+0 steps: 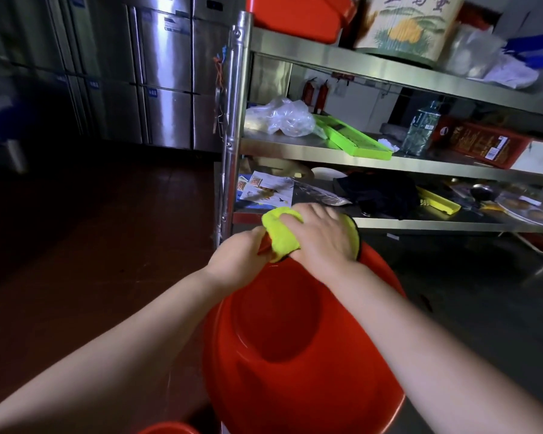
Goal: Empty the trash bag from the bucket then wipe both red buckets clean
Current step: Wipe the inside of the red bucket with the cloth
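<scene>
In front of a steel shelf rack (326, 148), a red bucket (295, 355) sits tilted with its open mouth toward the person, its far rim raised close to the rack's lowest shelf. The left hand (239, 261) curls round that far rim at its upper left and grips it. Just beside it, the right hand (322, 236) lies palm down with fingers spread over a yellow cloth (281, 236), pressing it onto the rim; a dark-edged part of the cloth shows past the hand on the right. The two hands nearly touch across the cloth. The bucket's inside looks bare and glossy. At the bottom edge of the view, the rim of a second red bucket (170, 429) just shows, left of the first.

To the left, dark reddish floor (76, 245) lies open as far as a row of steel refrigerator doors (157, 79). To the right, the rack's upright post and shelf edges stand close behind the hands. The shelves carry a crumpled clear plastic bag (279, 117), a green tray (351, 139), a bottle (420, 130) and papers (267, 187).
</scene>
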The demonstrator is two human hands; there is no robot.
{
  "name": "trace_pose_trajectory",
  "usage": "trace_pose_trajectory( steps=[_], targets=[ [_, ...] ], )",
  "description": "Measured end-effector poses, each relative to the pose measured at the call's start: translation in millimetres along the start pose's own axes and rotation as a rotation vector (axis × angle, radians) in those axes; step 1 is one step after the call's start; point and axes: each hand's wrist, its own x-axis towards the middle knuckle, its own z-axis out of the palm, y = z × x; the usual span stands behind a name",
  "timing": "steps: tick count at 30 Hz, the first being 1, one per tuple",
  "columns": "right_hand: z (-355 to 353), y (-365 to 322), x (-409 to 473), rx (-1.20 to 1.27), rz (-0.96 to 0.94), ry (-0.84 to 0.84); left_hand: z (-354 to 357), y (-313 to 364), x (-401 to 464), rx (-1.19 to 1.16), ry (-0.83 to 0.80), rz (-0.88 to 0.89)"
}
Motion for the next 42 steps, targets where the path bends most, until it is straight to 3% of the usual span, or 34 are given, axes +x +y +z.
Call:
trace_pose_trajectory(
  steps=[6,12,17,22,26,31,36,42],
  targets=[
    [10,5,4,0.007,0.086,0.012,-1,-8,2,-0.037,0.02,-0.052],
    [22,29,-22,0.016,0.377,0.043,-7,-25,-6,-0.166,0.048,-0.106],
    [28,45,-52,0.151,0.599,-0.031,-11,-34,-24,-0.22,0.11,-0.174],
    [10,52,-40,0.123,0.424,-0.115,-19,-26,-21,0.164,0.11,-0.057],
    [0,40,-12,0.094,0.244,-0.16,-9,-5,1,0.012,0.017,0.014],
    [12,9,4,-0.01,0.091,-0.032,5,1,11,-0.016,0.043,0.024],
    [21,18,5,0.011,0.133,-0.002,4,-8,12,-0.081,0.04,-0.017],
    [34,45,-16,0.035,0.357,-0.004,0,-19,10,-0.152,0.048,-0.086]
  ],
)
